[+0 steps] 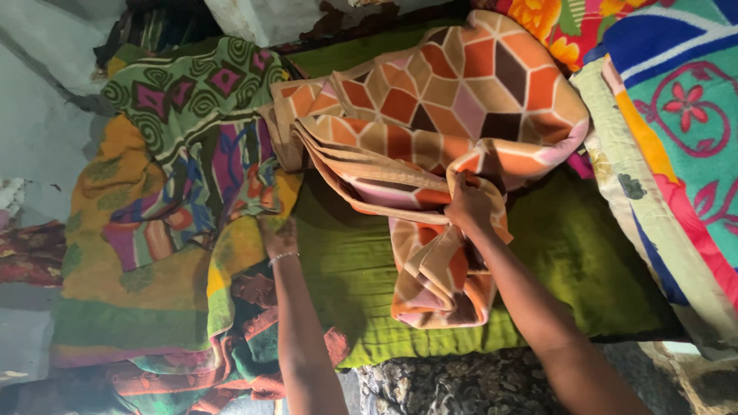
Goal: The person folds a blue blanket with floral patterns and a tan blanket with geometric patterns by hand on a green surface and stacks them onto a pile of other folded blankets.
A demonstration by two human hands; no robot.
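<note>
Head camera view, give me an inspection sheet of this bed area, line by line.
Surface: green bed cover, partly bare, with bedding on it.
Job's things: orange patterned blanket, partly folded, one end hanging toward the front edge.
Clutter: green and yellow patterned blanket bunched at the left; floral bedding stacked at the right.
Grippers: right hand shut on a fold of the orange patterned blanket; left hand, a bangle on its wrist, rests on the green and yellow patterned blanket, grip unclear.
Cables: nothing seen.
Surroundings: pale wall at the left; dark patterned cloth below the front edge.
</note>
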